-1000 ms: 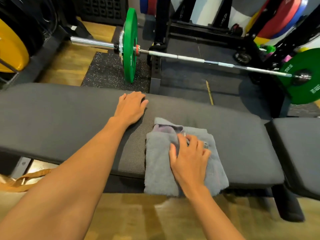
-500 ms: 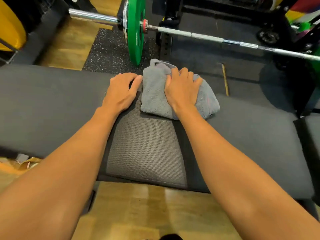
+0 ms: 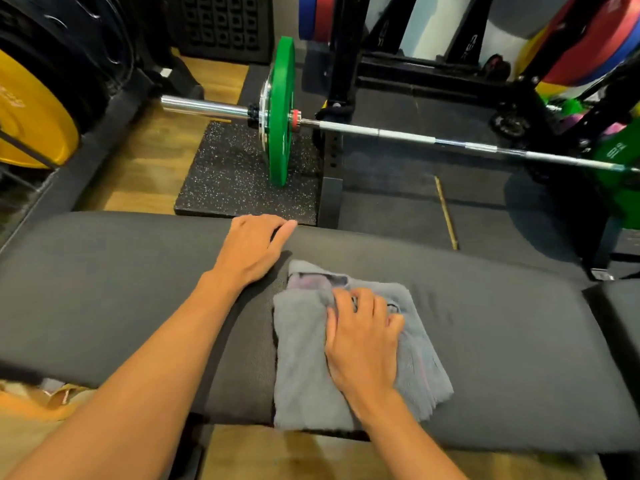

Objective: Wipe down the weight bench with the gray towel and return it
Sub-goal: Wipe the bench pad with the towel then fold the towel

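The black padded weight bench (image 3: 502, 341) runs across the view from left to right. A folded gray towel (image 3: 301, 368) lies on the pad near its front edge, a little right of the middle. My right hand (image 3: 363, 337) presses flat on the towel with the fingers curled into the cloth. My left hand (image 3: 252, 251) rests palm down on the bare pad just behind and left of the towel, fingers together, holding nothing.
Behind the bench a barbell (image 3: 408, 135) with a green plate (image 3: 282, 109) sits on a speckled rubber mat (image 3: 225, 188). A black rack (image 3: 339, 91) stands behind it. A yellow plate (image 3: 31, 112) leans at the far left. A second pad (image 3: 623, 323) adjoins on the right.
My right hand has dragged the towel from the far edge of the pad back to the front edge. The left hand has stayed on the pad.
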A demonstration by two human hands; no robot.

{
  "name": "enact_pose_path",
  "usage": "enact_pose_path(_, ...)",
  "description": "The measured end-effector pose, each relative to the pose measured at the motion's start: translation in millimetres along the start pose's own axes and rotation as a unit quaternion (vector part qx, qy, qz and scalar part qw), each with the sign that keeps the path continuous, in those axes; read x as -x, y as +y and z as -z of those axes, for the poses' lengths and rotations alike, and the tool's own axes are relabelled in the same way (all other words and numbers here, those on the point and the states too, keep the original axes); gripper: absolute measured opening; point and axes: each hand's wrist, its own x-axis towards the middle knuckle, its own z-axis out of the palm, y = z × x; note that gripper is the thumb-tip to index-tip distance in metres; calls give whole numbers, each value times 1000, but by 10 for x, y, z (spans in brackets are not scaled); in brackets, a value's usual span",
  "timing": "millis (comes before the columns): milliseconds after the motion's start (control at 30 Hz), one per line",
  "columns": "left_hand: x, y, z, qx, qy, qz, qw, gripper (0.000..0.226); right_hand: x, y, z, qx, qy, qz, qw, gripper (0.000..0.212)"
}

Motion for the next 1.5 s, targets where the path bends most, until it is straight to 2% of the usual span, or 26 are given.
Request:
enact_pose_path(100,-17,-234,0,79,37,29,996,56,-811,-190,-285,1,35,-29,999,14)
enact_pose_path(200,6,-233,10,147,45,53,987,45,-1468,-351,-450,-5,-19,-30,999,22)
enact_pose_path(267,25,-218,76,165,23,91,982,48,-1611,-378,-456,-7,-42,-24,999,26)
enact_pose_path(367,57,-204,205,172,-25,115,978,50,-1297,-445,-333,-9,-18,-35,999,29)
enact_pose_path(533,317,-356,445,23,-17,68,997,39,-153,-674,-39,-36,-6,-34,999,26)
enact_pose_path(633,406,-581,594,1,-28,75,997,39,377,-914,76,-16,4,-9,1000,26)
enact_pose_path(733,415,-703,658,25,-23,62,998,39,274,-1030,21,-7,15,9,1000,22)
enact_pose_path(867,418,-759,628,79,-2,65,995,38,-601,-1255,-288,-25,30,-9,999,22)
enact_pose_path(1033,403,-823,663,154,31,96,983,41,-1463,-1474,-521,-14,-8,6,1000,25)
enact_pose_path(1133,401,-802,703,150,4,129,980,44,-1284,-1440,-403,-33,-20,14,999,27)
enact_pose_path(1233,506,-796,765,120,4,134,984,42,-677,-1394,-183,-71,-37,25,996,28)
enact_pose_path(1367,696,-934,859,45,7,137,990,40,229,-1398,61,-94,-6,51,994,19)
enact_pose_path(1500,684,-950,885,97,48,158,981,39,264,-1454,-23,-90,2,75,993,10)
